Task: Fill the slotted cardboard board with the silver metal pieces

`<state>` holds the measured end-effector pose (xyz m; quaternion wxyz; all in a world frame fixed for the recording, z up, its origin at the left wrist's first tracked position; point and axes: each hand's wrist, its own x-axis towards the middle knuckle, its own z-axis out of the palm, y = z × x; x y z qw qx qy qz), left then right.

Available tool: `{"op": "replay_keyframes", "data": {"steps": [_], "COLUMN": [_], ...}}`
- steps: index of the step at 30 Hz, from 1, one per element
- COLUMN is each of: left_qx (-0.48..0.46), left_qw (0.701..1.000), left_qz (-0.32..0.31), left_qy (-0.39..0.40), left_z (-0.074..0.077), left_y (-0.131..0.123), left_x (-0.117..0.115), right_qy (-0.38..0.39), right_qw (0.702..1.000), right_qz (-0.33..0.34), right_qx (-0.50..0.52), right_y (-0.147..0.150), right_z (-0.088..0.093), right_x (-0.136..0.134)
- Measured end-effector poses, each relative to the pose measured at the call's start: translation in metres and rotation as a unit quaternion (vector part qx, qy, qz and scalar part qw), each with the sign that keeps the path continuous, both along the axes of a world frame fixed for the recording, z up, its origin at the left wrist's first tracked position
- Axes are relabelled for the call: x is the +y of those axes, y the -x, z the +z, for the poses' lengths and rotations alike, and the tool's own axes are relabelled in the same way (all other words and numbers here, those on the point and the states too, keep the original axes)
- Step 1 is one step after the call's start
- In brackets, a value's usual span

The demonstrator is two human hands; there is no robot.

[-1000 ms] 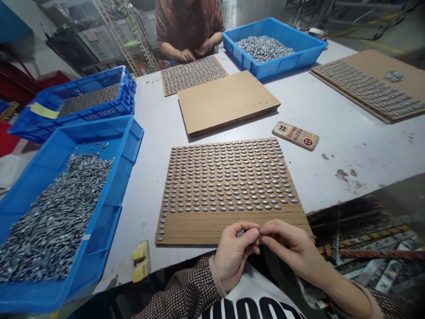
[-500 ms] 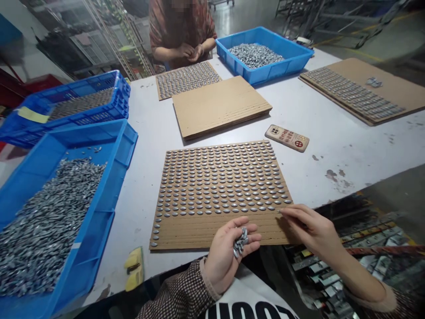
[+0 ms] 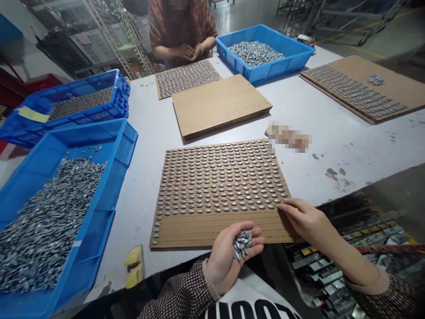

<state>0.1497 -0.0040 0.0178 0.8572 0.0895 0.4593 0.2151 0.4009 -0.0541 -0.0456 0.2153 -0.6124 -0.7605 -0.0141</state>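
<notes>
My left hand (image 3: 229,257) is cupped palm-up at the table's near edge, holding a small heap of oval grey metal pieces (image 3: 242,243). My right hand (image 3: 303,219) pinches at the right end of the lowest filled row of a cardboard sheet (image 3: 212,226). Rows of the same metal pieces (image 3: 222,177) cover most of that sheet, leaving bare strips along its near side. What the right fingertips hold is too small to make out.
A blue bin (image 3: 109,177) full of loose metal pieces stands at my left, another blue bin (image 3: 69,104) behind it. Across the grey table (image 3: 332,133) lie a bare cardboard stack (image 3: 219,104), two more filled sheets, a third bin (image 3: 265,48) and a seated person (image 3: 181,31). A yellow clip (image 3: 134,266) lies near the edge.
My hands, joined in front of me a second ago, have parted. The right hand went to the row's right end on the sheet; the left hand opened into a cup showing the pieces.
</notes>
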Motion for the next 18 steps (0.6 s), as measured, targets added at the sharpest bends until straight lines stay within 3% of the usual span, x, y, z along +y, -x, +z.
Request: {"op": "replay_keyframes", "data": {"steps": [4, 7, 12, 18], "left_qx": [-0.016, -0.025, -0.044, -0.023], "left_qw": [1.0, 0.999, 0.998, 0.999], "left_qz": [0.015, 0.022, 0.032, 0.038], "left_qy": [0.022, 0.028, 0.018, -0.013], "left_z": [0.002, 0.003, -0.001, -0.004], "left_y": [-0.001, -0.002, -0.005, -0.003], "left_x": [0.001, 0.001, 0.0, -0.002], "right_qy": [0.016, 0.011, 0.071, 0.113], "right_qw": [1.0, 0.998, 0.983, 0.962], "right_qz": [-0.01, -0.01, 0.082, 0.08], "right_qx": [0.021, 0.059, 0.151, 0.234], "right_y": [0.001, 0.015, 0.064, 0.083], "right_z": [0.006, 0.02, 0.047, 0.048], "right_x": [-0.001, -0.003, -0.001, 0.005]}}
